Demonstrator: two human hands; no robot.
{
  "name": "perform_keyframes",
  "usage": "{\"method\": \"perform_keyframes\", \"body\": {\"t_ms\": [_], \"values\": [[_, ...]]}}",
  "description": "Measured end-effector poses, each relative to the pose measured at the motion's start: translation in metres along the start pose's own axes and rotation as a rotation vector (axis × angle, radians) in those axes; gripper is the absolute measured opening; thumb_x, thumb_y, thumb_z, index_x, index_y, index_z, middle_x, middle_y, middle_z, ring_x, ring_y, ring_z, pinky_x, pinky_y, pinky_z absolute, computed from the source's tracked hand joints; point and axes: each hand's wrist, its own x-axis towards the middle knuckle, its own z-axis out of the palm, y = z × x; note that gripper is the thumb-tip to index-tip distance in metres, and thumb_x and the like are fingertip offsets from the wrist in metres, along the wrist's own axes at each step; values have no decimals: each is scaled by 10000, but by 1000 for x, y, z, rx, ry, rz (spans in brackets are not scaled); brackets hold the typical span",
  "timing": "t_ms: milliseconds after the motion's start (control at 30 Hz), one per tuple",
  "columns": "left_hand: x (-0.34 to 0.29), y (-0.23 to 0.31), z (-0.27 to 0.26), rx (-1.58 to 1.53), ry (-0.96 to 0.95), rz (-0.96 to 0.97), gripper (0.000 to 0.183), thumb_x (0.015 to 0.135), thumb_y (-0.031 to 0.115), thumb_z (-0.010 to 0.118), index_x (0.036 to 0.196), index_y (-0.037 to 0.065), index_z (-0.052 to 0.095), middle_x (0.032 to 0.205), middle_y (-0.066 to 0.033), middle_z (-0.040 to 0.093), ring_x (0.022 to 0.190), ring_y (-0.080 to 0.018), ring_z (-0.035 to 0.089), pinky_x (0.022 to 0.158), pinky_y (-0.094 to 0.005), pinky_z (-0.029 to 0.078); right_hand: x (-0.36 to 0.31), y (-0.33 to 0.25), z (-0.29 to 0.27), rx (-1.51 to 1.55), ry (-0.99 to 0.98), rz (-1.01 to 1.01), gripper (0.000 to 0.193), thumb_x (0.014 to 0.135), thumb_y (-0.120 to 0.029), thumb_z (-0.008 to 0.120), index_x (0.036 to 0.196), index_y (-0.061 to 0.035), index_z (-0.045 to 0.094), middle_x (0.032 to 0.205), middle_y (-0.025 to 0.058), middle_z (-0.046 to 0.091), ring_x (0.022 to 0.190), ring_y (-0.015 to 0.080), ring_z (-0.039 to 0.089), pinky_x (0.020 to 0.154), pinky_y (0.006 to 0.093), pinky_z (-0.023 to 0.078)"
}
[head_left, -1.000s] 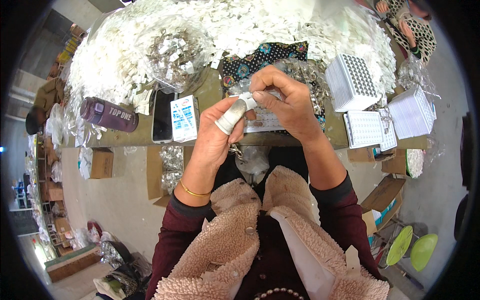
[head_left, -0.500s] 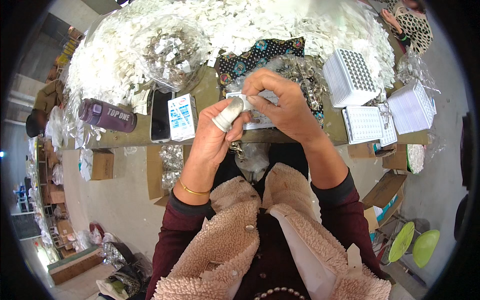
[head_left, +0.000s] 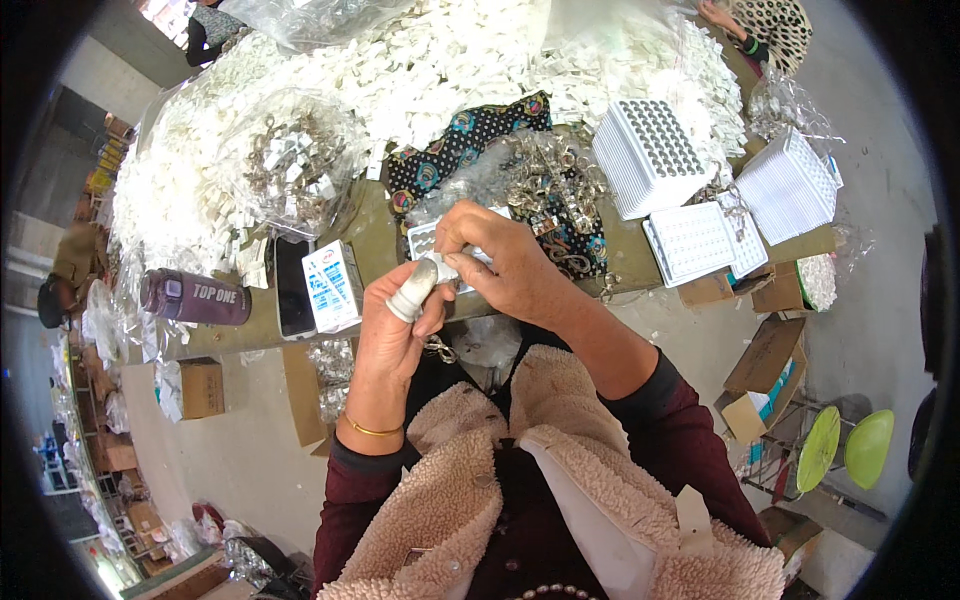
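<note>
My left hand (head_left: 382, 335) and my right hand (head_left: 512, 268) meet over the near table edge, fingers closed round a small white tag (head_left: 444, 266). A dirtied white finger cot (head_left: 408, 297) covers my left thumb. Below the left fingers hangs a shiny metal clasp (head_left: 439, 349); whether it joins the tag is hidden. Partly behind my hands lies a white tray (head_left: 422, 240) with round pockets. Beyond it, many metal clasps (head_left: 550, 180) rest in clear plastic on a dark patterned cloth (head_left: 470, 140).
A heap of white tags (head_left: 430, 70) covers the table's far side, with a bag of metal pieces (head_left: 300, 165). At left are a purple bottle (head_left: 195, 298), a phone (head_left: 294, 290) and a white box (head_left: 333, 287). Stacked white trays (head_left: 650, 160) stand right. Another person (head_left: 770, 30) is far right.
The whole view has shifted, so the table things sit further left in the picture. Both hands keep their hold on the small white tag, the fingers only slightly moved.
</note>
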Motion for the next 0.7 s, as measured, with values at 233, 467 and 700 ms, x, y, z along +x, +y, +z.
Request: {"method": "perform_keyframes", "body": {"t_ms": [233,467,700], "values": [[0,-12,-10,20,-135,-86,325,968,313,642,979,-12,647,697,-63,615,446,-51,401,440,-194,313,-28,6,-9,-36,-29,36,151,825,54,629,866,-36,515,924,93,566,882,296,599,792,369,491],[-3,-6,-12,-122,-13,58,342,949,291,675,1068,-28,656,994,-80,644,673,-55,492,521,-195,349,-46,28,-64,-951,-58,105,194,750,3,630,921,-84,662,922,43,581,875,267,533,757,381,412],[4,-8,-12,-339,-103,-174,407,953,449,577,922,44,585,784,-31,443,738,-150,437,569,-259,369,-45,41,-70,-1076,-98,104,197,767,-15,646,950,-84,673,906,32,578,897,257,532,812,377,391]]}}
